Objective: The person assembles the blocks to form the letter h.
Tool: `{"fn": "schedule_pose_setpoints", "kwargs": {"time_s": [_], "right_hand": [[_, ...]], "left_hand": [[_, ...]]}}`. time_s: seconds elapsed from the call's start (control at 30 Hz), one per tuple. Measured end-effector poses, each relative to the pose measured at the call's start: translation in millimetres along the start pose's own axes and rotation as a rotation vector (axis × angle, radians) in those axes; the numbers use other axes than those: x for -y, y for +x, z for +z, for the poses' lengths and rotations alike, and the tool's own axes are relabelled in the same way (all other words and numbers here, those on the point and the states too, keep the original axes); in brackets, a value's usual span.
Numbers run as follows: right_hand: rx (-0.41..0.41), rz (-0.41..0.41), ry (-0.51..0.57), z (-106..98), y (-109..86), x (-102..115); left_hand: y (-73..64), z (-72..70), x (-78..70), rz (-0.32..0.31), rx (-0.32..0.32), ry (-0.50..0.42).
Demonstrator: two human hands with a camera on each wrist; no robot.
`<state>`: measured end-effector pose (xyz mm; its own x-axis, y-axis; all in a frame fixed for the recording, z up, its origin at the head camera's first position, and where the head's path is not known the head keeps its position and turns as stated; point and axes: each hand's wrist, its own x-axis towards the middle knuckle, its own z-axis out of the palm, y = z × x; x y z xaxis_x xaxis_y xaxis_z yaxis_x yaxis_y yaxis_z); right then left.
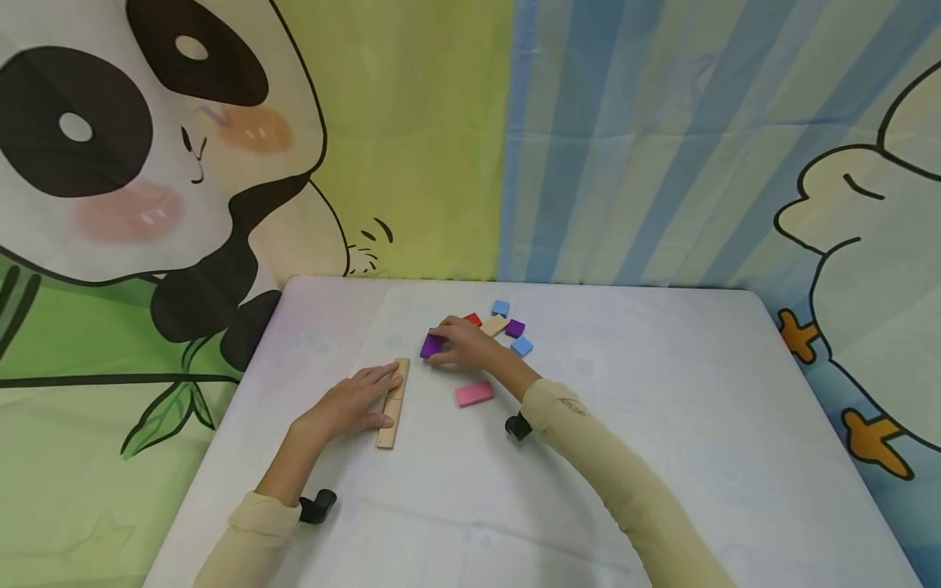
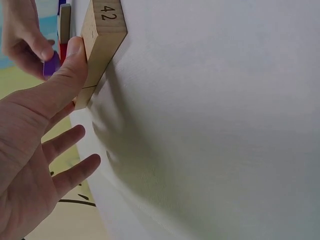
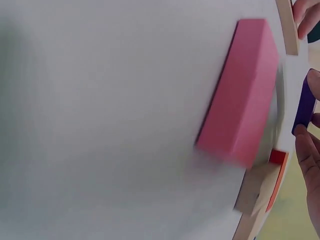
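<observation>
Currently the right hand (image 1: 466,343) pinches a purple block (image 1: 431,346) between thumb and fingertips, left of the table's (image 1: 662,408) middle, towards its far edge; whether the block touches the surface, I cannot tell. The left hand (image 1: 351,404) rests thumb and fingers, fairly straight, against two wooden blocks (image 1: 393,412) set end to end, nearer the left edge. A pink block (image 1: 474,394) lies on the near side of the right hand; red (image 1: 473,319) and blue blocks (image 1: 501,308) lie towards the far edge.

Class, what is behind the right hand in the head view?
A red block, partly covered, peeks out beyond the right hand; whatever the hand fully hides cannot be seen.
</observation>
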<state>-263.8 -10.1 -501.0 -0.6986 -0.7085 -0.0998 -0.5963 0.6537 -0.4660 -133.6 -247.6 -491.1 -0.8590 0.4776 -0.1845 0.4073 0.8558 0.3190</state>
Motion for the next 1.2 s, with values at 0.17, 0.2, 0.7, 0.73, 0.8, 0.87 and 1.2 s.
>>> {"fn": "schedule_pose_setpoints", "kwargs": {"time_s": [0.17, 0.2, 0.7, 0.73, 0.8, 0.87, 1.2], "right_hand": [[0.046, -0.002, -0.028, 7, 20.7, 16], [0.05, 0.006, -0.032, 8, 23.9, 19], [0.113, 0.006, -0.009, 13, 44.9, 27], [0.116, -0.001, -0.01, 14, 44.9, 27], [0.12, -0.009, -0.022, 15, 45.0, 27], [0.12, -0.008, -0.03, 14, 44.7, 27], [0.151, 0.013, -0.062, 14, 39.7, 33]], "left_hand": [[1.0, 1.9, 1.1, -0.008, 0.002, -0.015], [1.3, 2.2, 1.2, -0.007, 0.003, -0.015], [2.2, 3.3, 4.1, -0.012, 0.013, -0.007], [2.0, 3.3, 3.9, -0.011, 0.015, -0.009], [2.1, 3.0, 3.1, -0.014, 0.018, -0.009], [2.0, 2.0, 2.4, -0.016, 0.021, -0.007], [5.5, -0.5, 2.7, -0.036, 0.057, -0.037]]}}
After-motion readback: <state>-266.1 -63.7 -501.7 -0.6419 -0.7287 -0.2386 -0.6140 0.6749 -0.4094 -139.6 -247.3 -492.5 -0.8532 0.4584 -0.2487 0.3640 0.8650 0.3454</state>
